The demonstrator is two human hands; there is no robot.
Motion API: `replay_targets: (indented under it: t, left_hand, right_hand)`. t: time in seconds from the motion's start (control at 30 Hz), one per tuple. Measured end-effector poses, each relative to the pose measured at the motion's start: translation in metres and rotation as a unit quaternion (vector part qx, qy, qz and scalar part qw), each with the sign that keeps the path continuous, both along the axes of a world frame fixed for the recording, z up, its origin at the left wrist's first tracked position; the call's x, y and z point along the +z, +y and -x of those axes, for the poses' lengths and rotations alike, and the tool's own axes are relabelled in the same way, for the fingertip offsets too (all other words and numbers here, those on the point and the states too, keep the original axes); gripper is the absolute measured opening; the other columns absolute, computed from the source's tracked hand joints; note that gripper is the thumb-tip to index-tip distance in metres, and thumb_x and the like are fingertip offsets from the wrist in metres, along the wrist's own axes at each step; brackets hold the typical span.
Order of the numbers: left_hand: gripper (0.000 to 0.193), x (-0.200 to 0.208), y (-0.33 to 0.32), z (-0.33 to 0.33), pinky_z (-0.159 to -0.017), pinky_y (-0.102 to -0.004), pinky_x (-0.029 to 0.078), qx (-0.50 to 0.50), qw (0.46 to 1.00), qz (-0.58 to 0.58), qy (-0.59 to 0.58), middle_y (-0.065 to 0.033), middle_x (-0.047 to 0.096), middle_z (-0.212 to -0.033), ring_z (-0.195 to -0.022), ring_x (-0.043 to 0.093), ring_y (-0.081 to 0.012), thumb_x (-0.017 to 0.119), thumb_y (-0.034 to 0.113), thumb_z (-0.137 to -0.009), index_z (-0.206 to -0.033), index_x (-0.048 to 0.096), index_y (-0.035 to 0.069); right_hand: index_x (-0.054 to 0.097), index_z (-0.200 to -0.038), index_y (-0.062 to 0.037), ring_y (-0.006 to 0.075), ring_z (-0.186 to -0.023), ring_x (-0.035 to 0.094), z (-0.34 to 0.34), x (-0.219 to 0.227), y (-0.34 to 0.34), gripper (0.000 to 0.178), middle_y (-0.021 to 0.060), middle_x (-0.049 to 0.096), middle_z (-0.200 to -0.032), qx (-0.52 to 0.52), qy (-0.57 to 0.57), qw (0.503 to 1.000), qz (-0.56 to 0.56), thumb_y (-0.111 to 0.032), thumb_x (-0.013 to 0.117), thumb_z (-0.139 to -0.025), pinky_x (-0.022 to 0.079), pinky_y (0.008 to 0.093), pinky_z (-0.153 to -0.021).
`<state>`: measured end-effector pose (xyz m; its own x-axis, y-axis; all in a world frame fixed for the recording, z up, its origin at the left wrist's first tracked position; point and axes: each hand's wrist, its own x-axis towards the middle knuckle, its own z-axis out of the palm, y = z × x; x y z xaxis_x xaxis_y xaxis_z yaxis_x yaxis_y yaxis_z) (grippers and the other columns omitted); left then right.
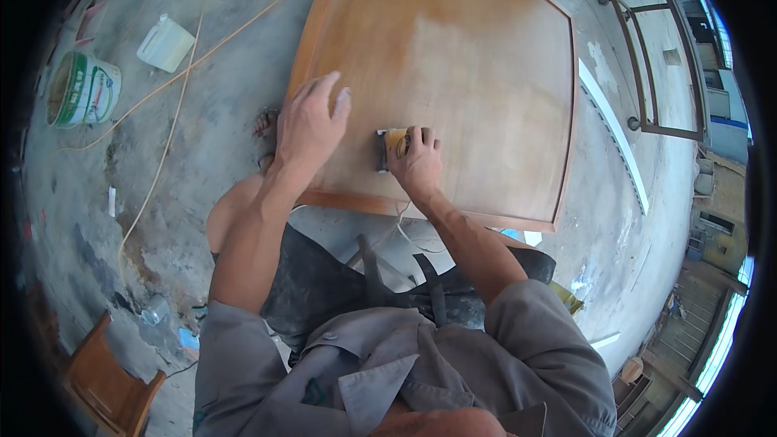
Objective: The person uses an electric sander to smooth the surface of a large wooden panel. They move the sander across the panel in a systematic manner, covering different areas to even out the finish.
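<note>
In front of me lies a large framed wooden panel (356,40), reddish brown at the left and far side, paler and dusty over its middle and right. My right hand (417,163) is wrapped over a small yellow-and-black electric sander (395,146), which rests on the near part of the panel. A pale cord (402,218) hangs below the panel's near edge, beneath my right wrist. Over the panel's left edge, my left hand (312,125) is raised with thumb and fingers apart, holding nothing.
On the concrete floor at left stand a green-and-white bucket (85,89) and a whitish jug (166,44), with an orange cord (218,48) running past. A wheeled metal frame (660,57) is at the far right; a white strip (615,137) lies beside the panel. A wooden piece (109,380) sits lower left.
</note>
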<state>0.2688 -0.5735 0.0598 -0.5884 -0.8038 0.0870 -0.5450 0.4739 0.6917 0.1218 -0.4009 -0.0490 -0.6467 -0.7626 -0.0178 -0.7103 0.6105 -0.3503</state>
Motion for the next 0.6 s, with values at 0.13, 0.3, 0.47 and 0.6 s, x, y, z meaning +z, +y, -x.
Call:
replay_targets:
  t: [0.13,0.3,0.47,0.6]
  left_hand:
    - [0.04,0.0,-0.012,-0.004,-0.097,-0.0474,0.051,-0.021,0.999,-0.023,-0.029,-0.0245,0.069,-0.12,-0.113,0.065,-0.041,0.062,0.026,-0.099,-0.126,0.065,-0.003]
    - [0.042,0.007,-0.02,-0.003,-0.099,-0.0463,0.051,-0.042,0.997,-0.054,-0.023,-0.024,0.069,-0.125,-0.116,0.065,-0.0417,0.061,0.028,-0.101,-0.128,0.065,-0.003]
    - [0.041,0.02,-0.025,0.005,-0.096,-0.0475,0.052,-0.019,0.998,-0.054,-0.01,-0.0249,0.069,-0.122,-0.112,0.066,-0.0421,0.061,0.028,-0.101,-0.128,0.065,-0.003]
    - [0.042,0.012,-0.032,0.01,-0.094,-0.0489,0.053,-0.017,0.996,-0.075,-0.038,-0.027,0.07,-0.116,-0.108,0.067,-0.0428,0.061,0.028,-0.101,-0.128,0.065,-0.003]
  right_hand:
    - [0.058,-0.116,-0.0096,0.0451,-0.107,0.056,0.005,0.0,-0.009,0.042,0.0183,0.057,-0.118,0.006,-0.003,1.0,0.013,-0.022,0.077,-0.08,0.056,0.0535,-0.083]
    - [0.058,-0.115,-0.0092,0.046,-0.108,0.056,0.062,-0.012,-0.057,0.045,0.0202,0.058,-0.12,0.0,0.028,0.999,0.031,-0.026,0.079,-0.078,0.052,0.0535,-0.091]
    - [0.058,-0.118,-0.0101,0.0464,-0.115,0.056,0.11,-0.006,-0.115,0.049,0.0192,0.058,-0.124,-0.035,0.029,0.999,-0.008,-0.031,0.079,-0.079,0.053,0.0527,-0.093]
    - [0.059,-0.119,-0.0107,0.0469,-0.115,0.057,0.11,-0.012,-0.122,0.049,0.0191,0.057,-0.126,-0.042,0.029,0.999,0.01,-0.033,0.079,-0.08,0.054,0.0532,-0.091]
